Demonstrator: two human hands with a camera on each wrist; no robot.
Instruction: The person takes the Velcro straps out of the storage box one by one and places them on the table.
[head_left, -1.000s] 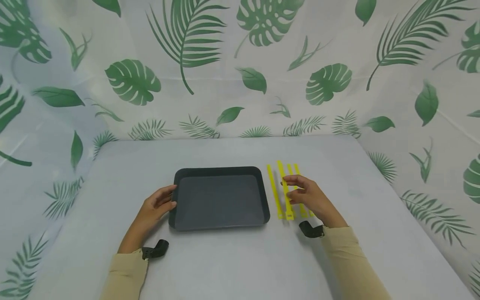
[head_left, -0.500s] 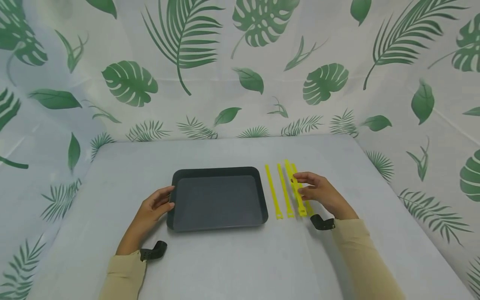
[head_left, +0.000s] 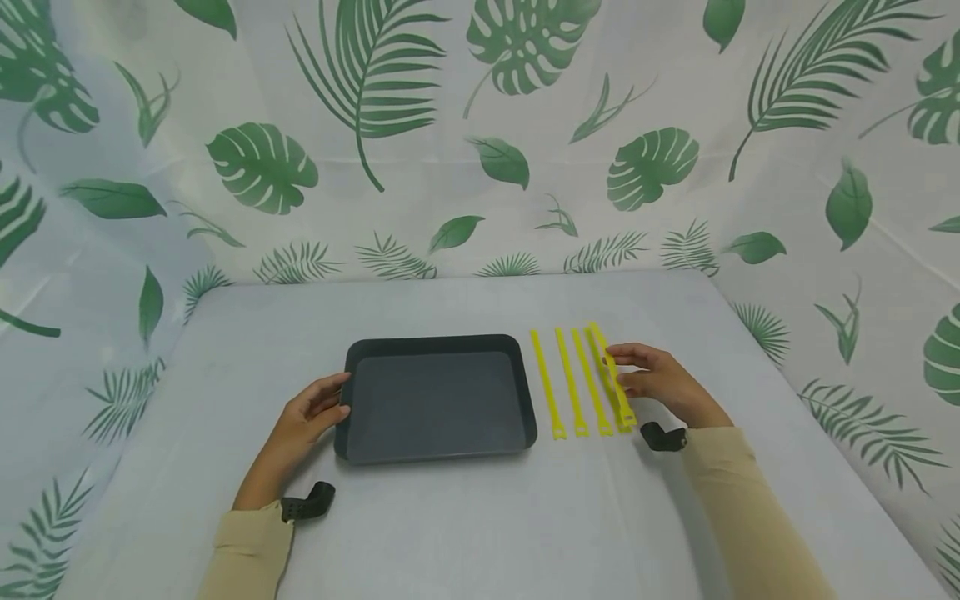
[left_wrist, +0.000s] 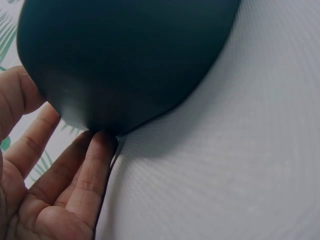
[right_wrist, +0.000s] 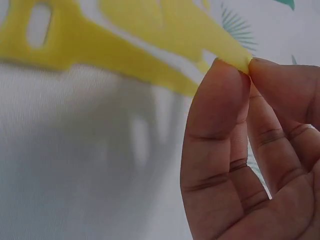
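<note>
In the head view a dark grey tray (head_left: 438, 404) lies flat on the table. My left hand (head_left: 303, 421) rests at its left side; in the left wrist view the fingertips (left_wrist: 102, 140) touch the tray's outer wall (left_wrist: 125, 60). My right hand (head_left: 663, 383) pinches a yellow strap with a slotted end (head_left: 617, 375) between thumb and fingertips, slightly above the table. Beneath this strap lies another one, partly hidden. Several like straps (head_left: 572, 383) lie side by side right of the tray. In the right wrist view the held strap (right_wrist: 135, 65) runs left from the pinch.
The table (head_left: 465, 533) has a pale cover. Behind and on both sides hangs a white cloth with green leaves (head_left: 262, 167). Each wrist carries a small black camera (head_left: 663, 437) that sticks out over the table.
My right hand has moved right with the pinched strap, from over the second strap in the row to over the rightmost one. The left hand and the tray stay put.
</note>
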